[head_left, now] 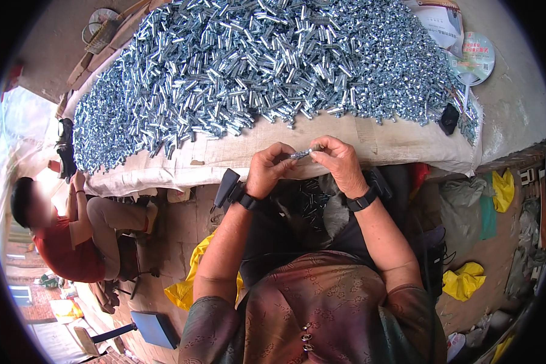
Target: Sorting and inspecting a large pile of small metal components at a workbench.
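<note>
Between the left hand (269,167) and right hand (341,162), at the cloth-covered tabletop (340,128), a slim metal fastener (301,154) is held, pinched at each end by closed fingertips (321,158); beyond, metal tubes (242,73) are heaped.

Along the near side of the desk (400,144), a strip of bare cloth (355,130) leaves room for a hand to pass sideways. Beyond it the metal heap (242,73) blocks a low reach; a black object (448,119) narrows the right end, a seated person (73,249) the left.
</note>
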`<control>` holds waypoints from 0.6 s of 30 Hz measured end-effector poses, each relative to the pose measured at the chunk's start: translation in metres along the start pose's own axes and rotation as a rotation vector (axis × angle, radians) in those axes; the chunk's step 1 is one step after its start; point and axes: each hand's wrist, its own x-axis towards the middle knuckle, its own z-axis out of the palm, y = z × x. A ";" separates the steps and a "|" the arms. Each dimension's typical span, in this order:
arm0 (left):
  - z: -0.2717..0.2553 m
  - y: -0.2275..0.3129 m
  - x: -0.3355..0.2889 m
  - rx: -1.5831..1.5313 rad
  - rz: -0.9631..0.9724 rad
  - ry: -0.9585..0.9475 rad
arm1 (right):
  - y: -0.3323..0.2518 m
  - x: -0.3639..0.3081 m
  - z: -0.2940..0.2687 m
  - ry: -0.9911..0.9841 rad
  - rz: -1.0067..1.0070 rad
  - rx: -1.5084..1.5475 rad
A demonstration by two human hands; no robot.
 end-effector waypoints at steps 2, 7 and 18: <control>0.001 0.002 -0.001 0.007 0.004 0.007 | 0.000 0.000 0.000 -0.006 0.016 0.019; 0.001 0.003 -0.006 0.101 0.064 0.054 | -0.001 -0.001 0.005 -0.006 0.000 0.010; 0.008 0.007 -0.010 0.533 0.449 0.123 | -0.003 -0.005 -0.002 -0.080 -0.233 -0.248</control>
